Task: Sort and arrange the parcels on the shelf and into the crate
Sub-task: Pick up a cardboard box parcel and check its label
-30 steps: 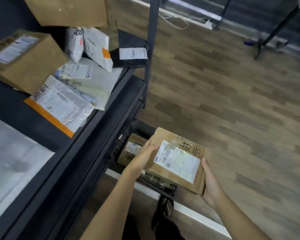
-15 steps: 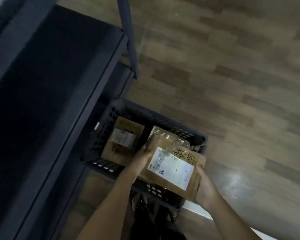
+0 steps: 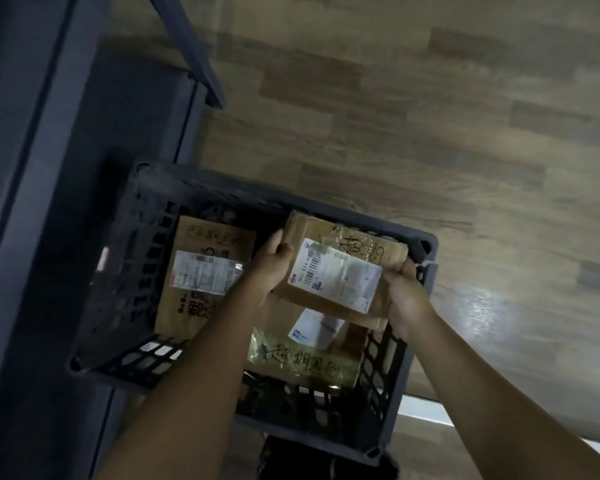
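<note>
Parcel (image 3: 340, 271) btwn left hand (image 3: 269, 263) & right hand (image 3: 404, 289), over crate (image 3: 222, 192).

Held parcel (image 3: 340, 268), over the crate (image 3: 194, 188): white barcode label, print too blurred to read; black handwritten characters beside it, illegible. Left parcel in crate (image 3: 201, 271) and parcel beneath (image 3: 302, 362): similar labels, handwriting unreadable.
</note>
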